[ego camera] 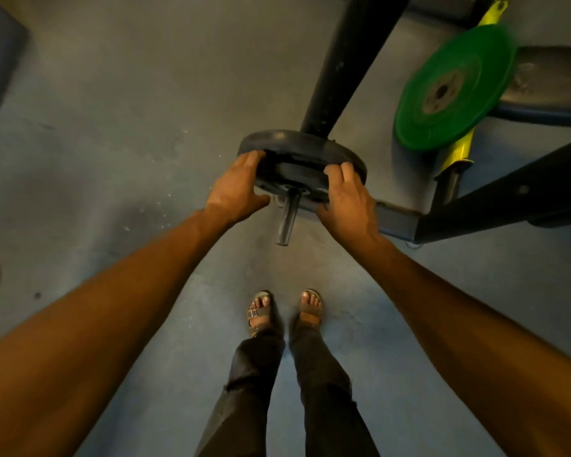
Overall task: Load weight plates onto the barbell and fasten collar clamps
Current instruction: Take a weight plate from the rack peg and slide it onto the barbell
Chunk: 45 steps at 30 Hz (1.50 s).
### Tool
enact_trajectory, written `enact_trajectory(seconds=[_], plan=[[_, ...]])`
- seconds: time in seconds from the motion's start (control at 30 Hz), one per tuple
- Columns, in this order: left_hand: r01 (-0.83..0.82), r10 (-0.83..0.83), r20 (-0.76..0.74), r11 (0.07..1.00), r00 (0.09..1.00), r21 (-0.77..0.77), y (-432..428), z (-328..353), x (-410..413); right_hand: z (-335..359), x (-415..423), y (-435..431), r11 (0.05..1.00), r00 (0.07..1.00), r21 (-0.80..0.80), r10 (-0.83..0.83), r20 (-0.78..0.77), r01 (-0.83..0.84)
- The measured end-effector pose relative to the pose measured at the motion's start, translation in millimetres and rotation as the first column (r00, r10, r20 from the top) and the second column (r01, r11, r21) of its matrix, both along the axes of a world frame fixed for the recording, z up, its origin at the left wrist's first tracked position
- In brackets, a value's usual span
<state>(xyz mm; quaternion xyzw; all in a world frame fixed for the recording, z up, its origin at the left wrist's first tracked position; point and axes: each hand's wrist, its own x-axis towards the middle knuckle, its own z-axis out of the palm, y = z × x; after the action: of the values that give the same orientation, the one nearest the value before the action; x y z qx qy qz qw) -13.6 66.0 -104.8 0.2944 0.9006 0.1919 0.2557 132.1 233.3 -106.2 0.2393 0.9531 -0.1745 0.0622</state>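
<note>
Two hands held one dark weight plate [287,141] in the head view, at arm's length above a blue-grey floor [112,127]. The left hand [238,189] gripped the plate's left rim, fingers curled over the edge and thumb below. The right hand [346,199] gripped the right rim in the same way, fingers wrapped over the top edge. The plate sat on the barbell [287,222], whose short dark end poked out through the centre hole toward the person. Behind the plate a thick black post [350,61] rose toward the top of the view.

Off to the right, well apart from the hands, a green plate [455,87] hung on a yellow peg [459,150], which passed behind its disc and showed above and below it. A dark frame beam [508,199] ran along the floor beside the peg. Below the arms, two feet in brown sandals [259,311] stood side by side, with dark frayed trousers [254,374] above them.
</note>
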Motion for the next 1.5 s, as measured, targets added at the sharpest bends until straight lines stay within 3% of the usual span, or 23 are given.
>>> enact_trajectory(seconds=[0.13, 0.23, 0.33, 0.53, 0.77, 0.87, 0.97, 1.07, 1.27, 1.4, 1.5], plan=[[0.123, -0.145, -0.116, 0.976, 0.983, -0.178, 0.5, 0.7, -4.7, 1.0, -5.5, 2.3, 0.997, 0.997, 0.027, 0.075, 0.018, -0.076], [0.170, -0.205, -0.155, 0.962, 0.966, -0.213, -1.0, -3.3, 4.3, -5.0, -7.7, -1.2, 0.995, 0.994, -0.032, 0.100, 0.044, -0.099], [0.156, -0.171, -0.079, 0.973, 0.982, -0.168, -6.0, -7.6, 21.0, -13.2, -5.7, -5.9, 0.992, 0.991, -0.068, 0.111, 0.076, -0.106], [0.275, -0.299, -0.026, 0.906, 0.954, -0.321, -23.5, 7.5, 47.4, -17.8, 17.6, -21.4, 0.950, 0.936, -0.115, 0.306, 0.174, -0.289], [0.366, -0.339, 0.140, 0.880, 0.930, -0.302, -101.4, 66.3, 138.5, 29.5, 132.8, -83.5, 0.915, 0.940, -0.284, 0.326, 0.105, -0.286], [0.292, -0.271, 0.119, 0.928, 0.955, -0.231, -139.7, 113.0, 191.0, 80.5, 189.7, -107.1, 0.920, 0.964, -0.325, 0.254, 0.073, -0.218], [0.223, -0.221, 0.040, 0.973, 0.975, -0.066, -166.1, 164.6, 244.8, 137.4, 252.1, -126.5, 0.943, 0.984, -0.284, 0.175, -0.020, -0.173], [0.254, -0.249, -0.084, 0.966, 0.965, 0.056, -176.4, 212.1, 287.8, 192.1, 308.9, -138.4, 0.970, 0.990, -0.224, 0.070, -0.124, -0.097], [0.566, -0.483, -0.343, 0.799, 0.806, 0.204, -168.7, 283.8, 345.3, 286.1, 416.2, -160.1, 0.989, 0.960, -0.149, -0.061, -0.272, 0.020], [0.630, -0.485, -0.441, 0.724, 0.755, 0.281, -149.6, 328.0, 397.0, 343.0, 488.1, -168.4, 0.980, 0.924, -0.127, -0.187, -0.334, 0.153], [0.647, -0.503, -0.422, 0.676, 0.754, 0.352, -128.5, 354.0, 436.1, 373.2, 536.3, -165.8, 0.969, 0.886, -0.109, -0.245, -0.394, 0.220]])
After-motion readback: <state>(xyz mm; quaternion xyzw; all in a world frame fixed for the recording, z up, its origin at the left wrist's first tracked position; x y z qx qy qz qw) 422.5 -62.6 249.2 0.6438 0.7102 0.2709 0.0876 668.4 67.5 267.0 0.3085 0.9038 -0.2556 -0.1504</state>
